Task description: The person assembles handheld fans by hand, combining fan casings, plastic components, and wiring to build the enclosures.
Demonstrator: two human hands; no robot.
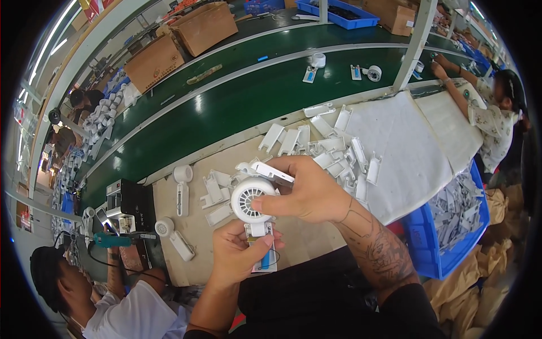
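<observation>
A white handheld fan (243,201) with a round grille is held over the workbench in front of me, its handle pointing toward me. My left hand (238,253) is closed around the opened handle, where a blue battery (265,260) and a thin dark wire show. Pressing its thumb on the grille, my right hand (307,189) also grips a white plastic shell (273,172) between its fingers above the fan head. Just beyond my hands lies a loose pile of white handle shells (333,148). Left of them rest two more white fans (182,189).
A green conveyor belt (226,93) runs behind the bench, carrying two fans with blue batteries. At right stands a blue crate (420,240) of white parts. A co-worker at left holds a teal power driver (110,240); another person reaches in at far right. Cardboard boxes (206,28) stand beyond.
</observation>
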